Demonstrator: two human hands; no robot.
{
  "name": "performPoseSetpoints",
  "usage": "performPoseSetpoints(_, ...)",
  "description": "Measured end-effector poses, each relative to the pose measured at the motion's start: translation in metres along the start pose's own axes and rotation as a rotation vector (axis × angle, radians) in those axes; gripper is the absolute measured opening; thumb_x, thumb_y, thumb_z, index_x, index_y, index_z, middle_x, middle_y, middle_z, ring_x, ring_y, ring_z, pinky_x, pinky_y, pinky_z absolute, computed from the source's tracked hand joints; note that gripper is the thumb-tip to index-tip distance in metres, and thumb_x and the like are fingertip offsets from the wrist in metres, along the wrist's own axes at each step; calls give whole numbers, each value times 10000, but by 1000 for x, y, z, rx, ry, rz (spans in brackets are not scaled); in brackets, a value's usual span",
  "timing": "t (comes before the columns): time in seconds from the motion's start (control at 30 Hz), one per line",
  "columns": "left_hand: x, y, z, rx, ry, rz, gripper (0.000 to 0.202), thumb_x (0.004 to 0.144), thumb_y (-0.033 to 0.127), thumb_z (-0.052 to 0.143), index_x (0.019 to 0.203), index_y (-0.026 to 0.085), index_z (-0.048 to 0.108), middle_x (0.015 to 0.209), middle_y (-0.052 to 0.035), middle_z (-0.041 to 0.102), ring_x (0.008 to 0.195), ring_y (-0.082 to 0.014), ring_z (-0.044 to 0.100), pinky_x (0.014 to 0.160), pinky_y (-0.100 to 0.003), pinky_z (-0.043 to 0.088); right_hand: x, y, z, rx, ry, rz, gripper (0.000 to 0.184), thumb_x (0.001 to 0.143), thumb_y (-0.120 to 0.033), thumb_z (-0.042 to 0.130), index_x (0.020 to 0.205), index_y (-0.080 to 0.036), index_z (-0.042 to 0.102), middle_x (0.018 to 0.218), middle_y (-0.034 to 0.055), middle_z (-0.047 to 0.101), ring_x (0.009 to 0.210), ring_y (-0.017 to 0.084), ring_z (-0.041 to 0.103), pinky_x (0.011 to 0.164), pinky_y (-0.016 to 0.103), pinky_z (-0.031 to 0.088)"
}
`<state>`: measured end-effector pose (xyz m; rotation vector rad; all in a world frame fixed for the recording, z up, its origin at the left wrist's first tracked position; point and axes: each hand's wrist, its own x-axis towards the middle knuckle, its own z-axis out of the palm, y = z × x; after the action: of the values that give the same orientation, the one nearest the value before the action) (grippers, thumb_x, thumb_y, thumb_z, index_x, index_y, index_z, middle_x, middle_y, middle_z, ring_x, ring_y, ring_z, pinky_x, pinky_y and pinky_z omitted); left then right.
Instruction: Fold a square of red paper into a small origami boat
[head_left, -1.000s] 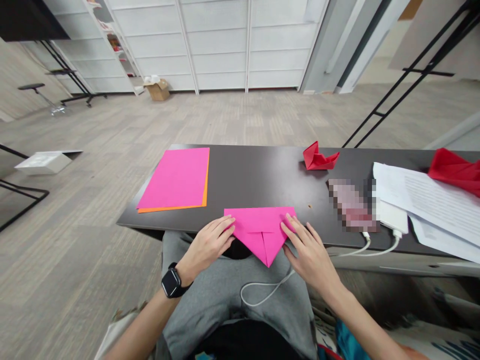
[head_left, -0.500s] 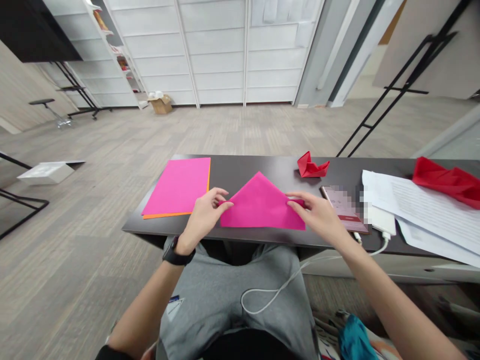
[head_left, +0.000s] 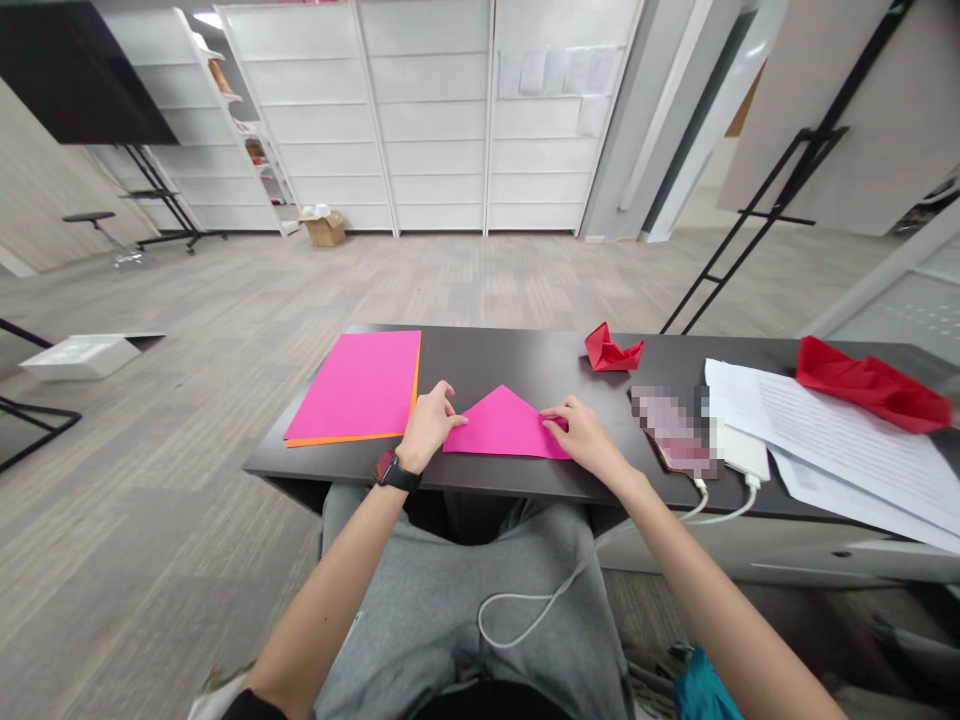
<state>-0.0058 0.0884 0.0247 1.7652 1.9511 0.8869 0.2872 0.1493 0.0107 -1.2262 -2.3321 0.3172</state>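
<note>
Pink folded paper (head_left: 504,425), dark table (head_left: 517,355)

Left hand (head_left: 431,428) palm down, fingers loosely curled, thumb pointing right. Right hand (head_left: 583,436) palm down, fingers flat, pointing left. Both reach far forward.

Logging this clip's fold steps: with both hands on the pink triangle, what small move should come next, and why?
Probably run a finger along its edges to flatten it: left hand and right hand rest on the lower corners of the pink triangle, lying on the dark table.
</note>
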Motion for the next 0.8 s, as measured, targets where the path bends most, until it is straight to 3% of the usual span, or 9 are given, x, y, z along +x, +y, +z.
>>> performPoseSetpoints(0.07, -2, 0, 2, 54, 42, 37, 322, 818, 206, 754, 1060, 182, 543, 756, 17, 664, 761, -178, 673, 730, -293, 500, -4, -3, 0, -56, 42, -18, 271, 953, -287, 518, 1094, -198, 732, 1047, 108, 654, 982, 256, 646, 897, 418, 528)
performPoseSetpoints(0.17, -8, 4, 1, 127, 67, 170, 236, 842, 153, 703, 1044, 176, 583, 1021, -58, 666, 991, -208, 654, 887, -354, 520, -11, -9, -1, -121, 43, -87, 287, 974, -255, 476, 1138, -202, 706, 1129, 122, 661, 1066, 273, 615, 918, 440, 510)
performPoseSetpoints(0.23, -15, 6, 0, 174, 5, 329, 193, 871, 81, 615, 1028, 191, 629, 1121, -60, 657, 1090, -200, 629, 977, -358, 508, -15, -13, -3, -149, -7, -153, 318, 973, -187, 434, 1123, -210, 714, 1100, 103, 692, 1033, 251, 631, 888, 413, 514)
performPoseSetpoints(0.33, -28, 6, -1, 235, -107, 514, 328, 870, -4, 505, 1036, 213, 687, 1133, -40, 695, 1110, -175, 643, 1028, -327, 505, -21, -19, -7, -187, -57, -211, 387, 937, -106, 398, 1125, -200, 724, 1074, 101, 716, 999, 240, 650, 877, 408, 511)
performPoseSetpoints(0.47, -43, 0, -2, 292, -120, 593, 359, 904, 73, 519, 1207, 189, 673, 1264, -72, 692, 1204, -191, 632, 1102, -352, 474, -30, -27, -12, -218, -71, -239, 387, 918, -121, 418, 1177, -168, 702, 1181, 127, 676, 1083, 250, 627, 912, 406, 509)
performPoseSetpoints(0.57, -49, -2, -2, 307, -120, 612, 385, 926, 230, 605, 1305, 164, 628, 1357, -86, 650, 1283, -212, 592, 1150, -363, 432, -37, -29, -13, -223, -54, -251, 349, 955, -237, 470, 1229, -150, 668, 1245, 148, 636, 1147, 279, 593, 932, 430, 504)
performPoseSetpoints(0.7, -47, -2, -5, 319, -159, 594, 441, 938, 372, 641, 1327, 165, 617, 1392, -102, 626, 1320, -233, 568, 1155, -381, 427, -40, -29, -13, -199, -44, -252, 447, 911, -438, 617, 1266, -168, 642, 1234, 153, 643, 1140, 314, 594, 932, 474, 496)
performPoseSetpoints(0.8, -42, -3, -8, 334, -214, 613, 376, 983, 367, 578, 1311, 191, 629, 1382, -93, 634, 1311, -233, 579, 1139, -384, 443, -38, -28, -15, -177, -56, -236, 436, 916, -444, 622, 1261, -178, 645, 1205, 149, 667, 1106, 308, 618, 928, 471, 495)
